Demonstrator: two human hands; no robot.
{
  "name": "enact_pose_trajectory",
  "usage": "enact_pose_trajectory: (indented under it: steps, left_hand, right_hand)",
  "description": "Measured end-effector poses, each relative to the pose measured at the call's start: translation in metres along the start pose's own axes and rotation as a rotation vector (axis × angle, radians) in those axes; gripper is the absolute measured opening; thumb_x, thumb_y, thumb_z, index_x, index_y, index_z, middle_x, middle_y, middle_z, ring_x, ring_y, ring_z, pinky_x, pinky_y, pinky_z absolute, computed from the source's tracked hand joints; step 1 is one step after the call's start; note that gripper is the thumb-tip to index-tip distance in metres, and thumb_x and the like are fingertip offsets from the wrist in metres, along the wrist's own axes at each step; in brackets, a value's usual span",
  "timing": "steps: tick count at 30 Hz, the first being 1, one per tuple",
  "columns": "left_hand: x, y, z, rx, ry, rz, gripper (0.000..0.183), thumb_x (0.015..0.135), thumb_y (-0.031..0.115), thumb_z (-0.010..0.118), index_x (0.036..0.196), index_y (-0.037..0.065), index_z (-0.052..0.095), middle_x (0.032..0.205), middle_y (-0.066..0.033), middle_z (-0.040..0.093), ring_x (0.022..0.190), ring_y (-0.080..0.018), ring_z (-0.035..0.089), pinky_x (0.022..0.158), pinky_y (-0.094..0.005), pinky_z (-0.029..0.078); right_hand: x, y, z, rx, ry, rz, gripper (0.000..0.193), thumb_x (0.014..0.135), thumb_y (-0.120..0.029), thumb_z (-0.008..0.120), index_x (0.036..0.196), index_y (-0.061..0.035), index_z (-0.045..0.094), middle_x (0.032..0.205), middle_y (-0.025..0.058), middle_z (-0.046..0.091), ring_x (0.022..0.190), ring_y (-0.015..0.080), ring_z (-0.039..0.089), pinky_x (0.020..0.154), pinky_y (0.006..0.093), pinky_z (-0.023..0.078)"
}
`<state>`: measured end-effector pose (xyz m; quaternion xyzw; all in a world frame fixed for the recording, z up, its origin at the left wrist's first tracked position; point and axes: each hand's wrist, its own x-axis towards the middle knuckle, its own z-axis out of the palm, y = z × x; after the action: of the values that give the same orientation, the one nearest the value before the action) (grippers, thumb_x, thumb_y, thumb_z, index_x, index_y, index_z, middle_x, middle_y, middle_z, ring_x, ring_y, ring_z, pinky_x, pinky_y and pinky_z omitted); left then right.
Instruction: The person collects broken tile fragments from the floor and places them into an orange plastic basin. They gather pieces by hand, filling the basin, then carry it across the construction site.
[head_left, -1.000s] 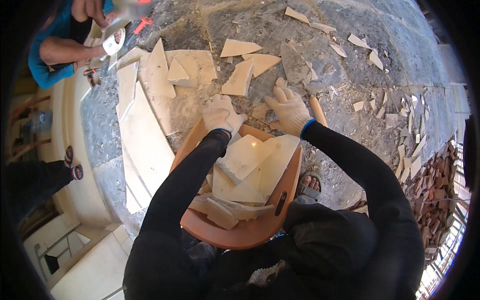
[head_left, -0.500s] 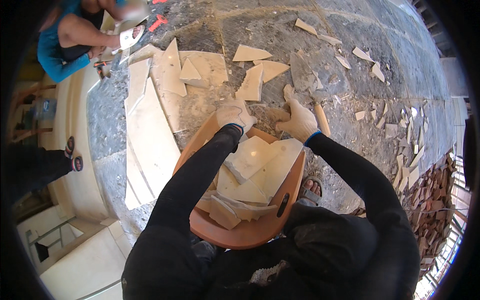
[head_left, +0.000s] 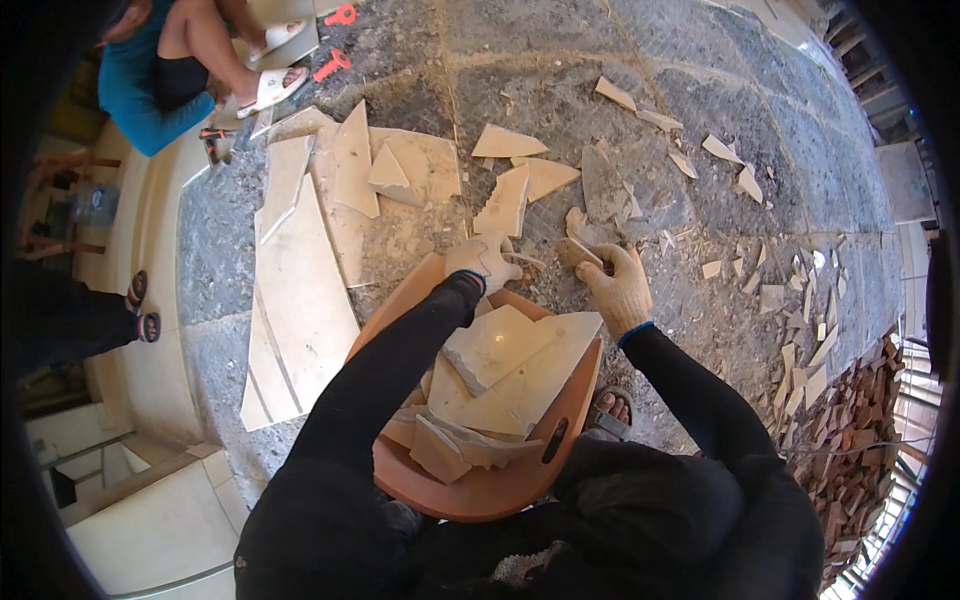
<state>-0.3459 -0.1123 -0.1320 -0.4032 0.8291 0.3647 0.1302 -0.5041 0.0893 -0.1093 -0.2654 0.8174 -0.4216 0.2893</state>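
Observation:
An orange-brown tub [head_left: 455, 505] full of broken cream tile pieces [head_left: 520, 360] stands before me. My left hand [head_left: 484, 262], in a white knit glove, is over its far rim, fingers pinched on a thin tile sliver [head_left: 526, 260]. Just beyond the tub's right side, my gloved right hand [head_left: 620, 292] is closed on a small brownish tile shard [head_left: 577, 253]. Part of a wooden handle [head_left: 643, 272] shows behind that hand. Past it lies a grey shard [head_left: 601, 185], with a jagged cream tile piece [head_left: 503, 203] farther left.
Large tile slabs [head_left: 300, 290] lie left of the tub. Small shards [head_left: 800, 290] and a heap of reddish rubble [head_left: 865, 450] are at right. At upper left a person [head_left: 150, 85] sits near red tools [head_left: 332, 65]; another person's feet [head_left: 145, 310] show below.
My right hand has drawn nearer and turned, now gripping a small shard. The left hand has shifted slightly, and a thin sliver now shows at its fingers. The view has tilted a little.

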Motion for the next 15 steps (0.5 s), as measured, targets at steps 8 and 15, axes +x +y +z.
enact_pose_trajectory:
  steps: [8,15]
  left_hand:
    - [-0.032,-0.028,-0.034,-0.338,0.138,0.224,0.027,0.086,0.021,0.085,0.101,0.006,0.070,0.095,-0.0073,0.072,0.089,-0.0194,0.068,0.084,-0.0348,0.054]
    - [-0.100,-0.046,-0.102,-0.589,-0.419,-0.044,0.026,0.085,0.020,0.088,0.104,0.009,0.074,0.093,-0.0058,0.077,0.093,-0.0165,0.072,0.084,-0.0333,0.056]
  right_hand:
    - [-0.033,-0.032,0.018,-0.012,-0.799,-0.179,0.047,0.085,-0.039,0.084,0.112,-0.0013,0.075,0.105,0.0130,0.077,0.098,0.0281,0.074,0.083,0.0425,0.058]
    - [0.121,-0.061,0.043,-0.640,0.034,-0.503,0.081,0.080,-0.057,0.087,0.134,-0.0019,0.063,0.125,0.0203,0.068,0.119,0.0387,0.063,0.102,0.0477,0.050]
